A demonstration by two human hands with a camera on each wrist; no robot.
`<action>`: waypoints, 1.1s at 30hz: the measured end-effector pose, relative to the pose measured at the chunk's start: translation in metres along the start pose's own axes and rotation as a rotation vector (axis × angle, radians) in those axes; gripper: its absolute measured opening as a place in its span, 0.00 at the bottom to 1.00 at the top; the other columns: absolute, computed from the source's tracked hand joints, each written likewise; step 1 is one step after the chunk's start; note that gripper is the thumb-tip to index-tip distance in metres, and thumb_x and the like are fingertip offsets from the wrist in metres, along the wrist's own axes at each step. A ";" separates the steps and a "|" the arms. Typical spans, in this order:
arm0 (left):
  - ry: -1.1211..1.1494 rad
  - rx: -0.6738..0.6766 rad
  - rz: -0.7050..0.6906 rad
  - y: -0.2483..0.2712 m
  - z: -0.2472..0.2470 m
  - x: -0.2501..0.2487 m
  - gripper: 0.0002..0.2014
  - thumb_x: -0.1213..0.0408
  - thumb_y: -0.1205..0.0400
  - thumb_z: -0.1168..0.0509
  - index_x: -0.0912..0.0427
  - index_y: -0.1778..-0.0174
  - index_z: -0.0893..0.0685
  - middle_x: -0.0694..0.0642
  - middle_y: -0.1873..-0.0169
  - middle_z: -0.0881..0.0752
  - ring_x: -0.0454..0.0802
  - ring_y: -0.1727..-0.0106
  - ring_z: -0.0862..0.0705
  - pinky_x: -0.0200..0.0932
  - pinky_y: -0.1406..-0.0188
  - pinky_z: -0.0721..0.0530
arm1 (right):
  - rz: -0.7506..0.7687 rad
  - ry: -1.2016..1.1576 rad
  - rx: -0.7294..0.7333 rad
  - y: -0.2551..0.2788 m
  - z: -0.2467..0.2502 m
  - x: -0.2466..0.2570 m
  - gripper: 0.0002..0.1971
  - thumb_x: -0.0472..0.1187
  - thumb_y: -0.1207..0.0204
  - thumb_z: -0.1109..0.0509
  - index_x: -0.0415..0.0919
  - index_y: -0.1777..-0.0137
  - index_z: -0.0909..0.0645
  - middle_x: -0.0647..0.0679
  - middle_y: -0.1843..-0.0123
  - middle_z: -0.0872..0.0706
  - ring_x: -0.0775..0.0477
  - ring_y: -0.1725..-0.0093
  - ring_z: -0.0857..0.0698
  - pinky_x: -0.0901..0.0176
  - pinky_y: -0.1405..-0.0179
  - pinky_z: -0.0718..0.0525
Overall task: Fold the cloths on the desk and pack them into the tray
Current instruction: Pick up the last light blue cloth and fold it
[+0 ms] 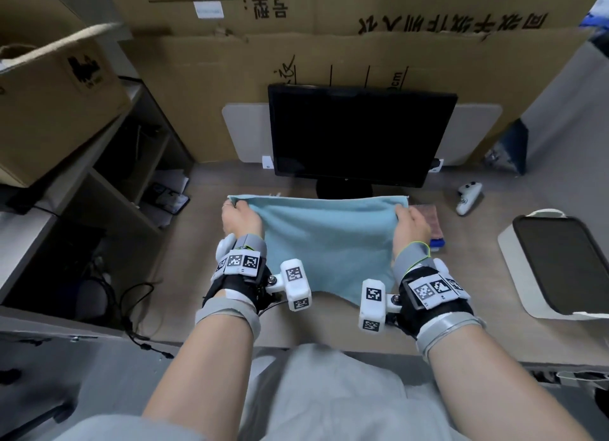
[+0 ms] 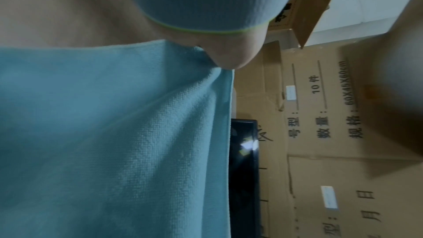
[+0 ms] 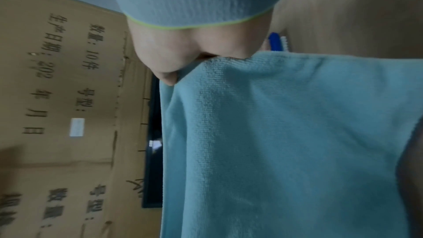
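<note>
A light blue cloth (image 1: 329, 239) is stretched over the middle of the desk, its far edge held up in front of the monitor. My left hand (image 1: 238, 214) pinches its far left corner and my right hand (image 1: 410, 224) pinches its far right corner. The near edge droops onto the desk between my wrists. In the left wrist view the blue cloth (image 2: 114, 133) hangs from my left hand (image 2: 228, 52); in the right wrist view the same cloth (image 3: 286, 142) hangs from my right hand (image 3: 178, 61). A black tray (image 1: 566, 266) with a white rim sits at the right.
A black monitor (image 1: 359, 134) stands just behind the cloth. A brownish folded cloth (image 1: 431, 221) and a blue item (image 1: 436, 243) lie right of my right hand. A white game controller (image 1: 468, 196) lies further right. Cardboard sheets (image 1: 362, 55) line the back; shelves (image 1: 108, 177) stand left.
</note>
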State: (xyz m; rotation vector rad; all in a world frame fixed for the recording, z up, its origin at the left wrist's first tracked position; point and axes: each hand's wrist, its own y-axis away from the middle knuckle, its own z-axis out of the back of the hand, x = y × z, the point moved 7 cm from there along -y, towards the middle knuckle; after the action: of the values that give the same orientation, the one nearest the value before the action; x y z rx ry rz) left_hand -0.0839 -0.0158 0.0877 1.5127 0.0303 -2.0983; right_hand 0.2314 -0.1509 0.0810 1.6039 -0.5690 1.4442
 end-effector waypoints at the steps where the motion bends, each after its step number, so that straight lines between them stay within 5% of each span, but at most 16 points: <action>1: 0.011 -0.009 -0.033 -0.003 0.001 -0.016 0.18 0.62 0.13 0.48 0.60 0.29 0.23 0.61 0.37 0.16 0.63 0.36 0.20 0.45 0.37 0.27 | 0.015 -0.006 0.011 -0.004 -0.005 0.015 0.10 0.44 0.27 0.34 0.38 0.65 0.25 0.43 0.70 0.31 0.45 0.65 0.33 0.59 0.68 0.31; 3: 0.027 -0.040 -0.118 -0.006 0.004 -0.046 0.16 0.63 0.13 0.48 0.63 0.34 0.21 0.62 0.39 0.16 0.62 0.38 0.20 0.43 0.45 0.29 | 0.047 -0.026 -0.015 -0.008 -0.008 0.041 0.09 0.40 0.26 0.35 0.36 0.65 0.28 0.39 0.71 0.34 0.41 0.66 0.36 0.60 0.76 0.33; 9: 0.083 -0.070 -0.286 -0.010 0.013 -0.092 0.10 0.61 0.15 0.44 0.58 0.52 0.18 0.55 0.57 0.18 0.54 0.56 0.24 0.38 0.59 0.33 | 0.045 -0.166 -0.143 -0.015 -0.007 0.067 0.10 0.47 0.39 0.34 0.45 0.72 0.33 0.42 0.68 0.37 0.43 0.66 0.39 0.50 0.70 0.39; 12: 0.022 -0.039 -0.224 -0.003 0.012 -0.055 0.09 0.60 0.15 0.44 0.55 0.53 0.18 0.54 0.59 0.18 0.53 0.57 0.24 0.38 0.59 0.32 | -0.046 -0.100 -0.122 -0.009 0.002 0.041 0.08 0.48 0.34 0.38 0.48 0.71 0.31 0.51 0.71 0.31 0.45 0.68 0.31 0.57 0.71 0.33; 18: -0.122 -0.008 -0.018 0.018 0.020 0.074 0.12 0.62 0.15 0.43 0.62 0.48 0.16 0.58 0.56 0.16 0.55 0.55 0.23 0.40 0.59 0.32 | -0.189 0.077 -0.202 0.009 0.038 -0.076 0.13 0.46 0.32 0.37 0.40 0.73 0.31 0.45 0.72 0.31 0.43 0.64 0.35 0.52 0.65 0.34; 21: -0.268 0.061 0.104 0.036 0.028 0.150 0.14 0.60 0.15 0.43 0.66 0.49 0.17 0.64 0.55 0.16 0.59 0.55 0.21 0.45 0.57 0.29 | -0.245 0.309 -0.136 0.026 0.069 -0.143 0.12 0.43 0.22 0.37 0.35 0.58 0.16 0.39 0.62 0.23 0.43 0.60 0.29 0.56 0.62 0.33; 24: -0.332 0.109 0.180 0.048 0.033 0.204 0.13 0.57 0.15 0.43 0.62 0.55 0.19 0.62 0.59 0.17 0.64 0.53 0.17 0.51 0.53 0.21 | -0.301 0.418 -0.102 0.034 0.093 -0.190 0.15 0.43 0.22 0.36 0.28 0.52 0.17 0.38 0.58 0.22 0.42 0.58 0.28 0.57 0.59 0.31; 29: -0.380 0.134 0.166 0.058 0.031 0.226 0.16 0.56 0.15 0.44 0.60 0.65 0.24 0.64 0.65 0.19 0.62 0.62 0.22 0.52 0.59 0.23 | -0.328 0.552 -0.049 0.031 0.102 -0.208 0.16 0.37 0.18 0.41 0.25 0.42 0.18 0.34 0.46 0.17 0.37 0.50 0.22 0.56 0.54 0.30; 33: -0.396 0.139 0.152 0.049 0.022 0.213 0.16 0.59 0.14 0.45 0.58 0.69 0.28 0.58 0.71 0.24 0.58 0.67 0.28 0.47 0.65 0.32 | -0.327 0.556 -0.008 0.019 0.094 -0.211 0.15 0.38 0.19 0.39 0.25 0.46 0.17 0.33 0.52 0.16 0.42 0.56 0.25 0.58 0.56 0.31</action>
State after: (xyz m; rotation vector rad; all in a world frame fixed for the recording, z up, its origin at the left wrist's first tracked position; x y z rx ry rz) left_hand -0.1276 -0.1532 -0.0783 1.1078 -0.3706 -2.2721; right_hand 0.2216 -0.2839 -0.1081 1.1441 0.0104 1.5371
